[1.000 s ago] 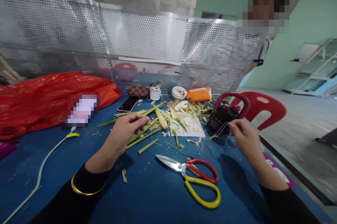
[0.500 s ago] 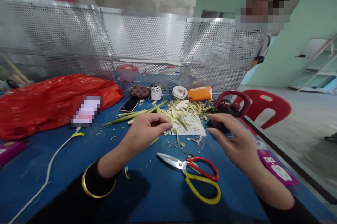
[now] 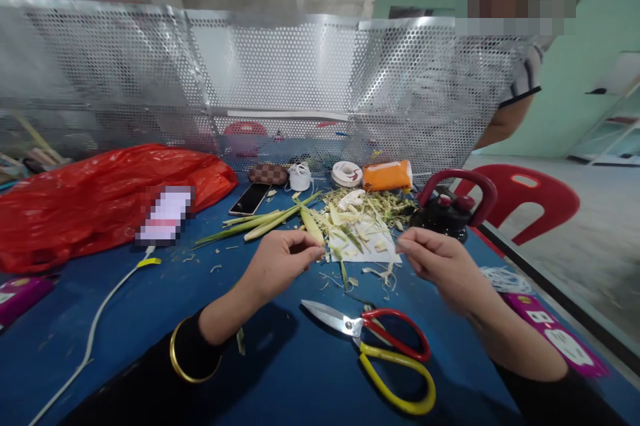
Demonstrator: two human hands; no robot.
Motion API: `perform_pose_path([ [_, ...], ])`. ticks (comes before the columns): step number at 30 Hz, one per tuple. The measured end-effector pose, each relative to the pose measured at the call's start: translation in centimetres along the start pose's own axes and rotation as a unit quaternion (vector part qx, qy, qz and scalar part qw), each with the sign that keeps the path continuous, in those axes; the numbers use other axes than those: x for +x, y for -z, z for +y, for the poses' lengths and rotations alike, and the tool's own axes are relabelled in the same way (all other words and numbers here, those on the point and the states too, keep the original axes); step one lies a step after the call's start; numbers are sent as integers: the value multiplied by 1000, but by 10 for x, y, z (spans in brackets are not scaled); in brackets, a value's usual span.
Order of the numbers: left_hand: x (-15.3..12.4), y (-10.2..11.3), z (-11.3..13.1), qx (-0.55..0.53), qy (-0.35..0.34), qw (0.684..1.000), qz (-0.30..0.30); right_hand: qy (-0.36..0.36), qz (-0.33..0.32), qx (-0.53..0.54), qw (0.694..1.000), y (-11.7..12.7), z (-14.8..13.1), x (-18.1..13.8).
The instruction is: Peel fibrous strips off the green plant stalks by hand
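My left hand [image 3: 285,261] hovers over the blue table with thumb and forefinger pinched; anything between the tips is too small to make out. My right hand [image 3: 440,263] is pinched too, apart from the left, and what it grips cannot be made out. Below and between them lie scissors [image 3: 353,327] with one red and one yellow handle, blades pointing left. Beyond the hands, pale green leaf strips [image 3: 273,219] and a heap of plant scraps [image 3: 390,206] lie on and around a white paper sheet [image 3: 387,249].
A red plastic bag [image 3: 100,193] and lit phone [image 3: 167,216] lie left, a dark phone [image 3: 250,199] farther back. White string [image 3: 300,176], a tape roll [image 3: 347,174], an orange packet [image 3: 387,176] and a dark red-handled pot [image 3: 443,213] stand behind. A person [image 3: 520,89] is beyond the perforated screen.
My right hand has closed from spread fingers into a pinch. My left thumb and forefinger have drawn together. The person beyond the screen has shifted to the right in view.
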State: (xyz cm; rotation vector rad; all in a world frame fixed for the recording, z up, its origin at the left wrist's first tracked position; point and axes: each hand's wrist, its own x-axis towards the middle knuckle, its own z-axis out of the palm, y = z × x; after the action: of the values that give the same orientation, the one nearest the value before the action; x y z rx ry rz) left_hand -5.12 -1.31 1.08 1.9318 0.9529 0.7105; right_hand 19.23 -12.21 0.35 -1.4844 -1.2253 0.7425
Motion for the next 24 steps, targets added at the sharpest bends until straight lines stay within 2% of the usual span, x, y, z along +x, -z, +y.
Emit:
perform_pose_path([
  [2, 0, 5, -13, 55, 9, 998, 0, 21, 70, -81, 994, 21, 13, -2],
  [4, -2, 10, -24, 160, 8, 987, -8, 48, 124, -186, 974, 40, 29, -5],
  [6, -4, 13, -31, 270, 30, 962, -15, 56, 107, -287, 950, 55, 46, -7],
  [8, -6, 15, -37, 343, 54, 937, -33, 79, 24, -391, 917, 60, 59, -9],
  [10, -7, 14, -41, 376, 64, 923, -59, 147, -40, -472, 868, 58, 63, -10],
  [11, -7, 13, -43, 380, 64, 920, -71, 190, -46, -499, 844, 54, 61, -10],
  [13, -6, 12, -47, 375, 61, 920, -92, 269, -1, -518, 812, 46, 49, -8],
  [15, -4, 14, -48, 362, 56, 925, -102, 328, 59, -499, 800, 38, 31, -5],
  [19, 0, 16, -35, 322, 44, 942, -81, 374, 146, -436, 805, 26, -4, 5],
  [22, 5, 6, -14, 165, 39, 982, -82, 339, 129, -344, 866, 13, -20, 16],
  [23, 7, 0, -7, 77, 48, 991, -95, 316, 110, -292, 896, 6, -23, 19],
  [24, 7, -7, 0, -13, 65, 992, -104, 269, 63, -233, 933, -1, -24, 22],
])
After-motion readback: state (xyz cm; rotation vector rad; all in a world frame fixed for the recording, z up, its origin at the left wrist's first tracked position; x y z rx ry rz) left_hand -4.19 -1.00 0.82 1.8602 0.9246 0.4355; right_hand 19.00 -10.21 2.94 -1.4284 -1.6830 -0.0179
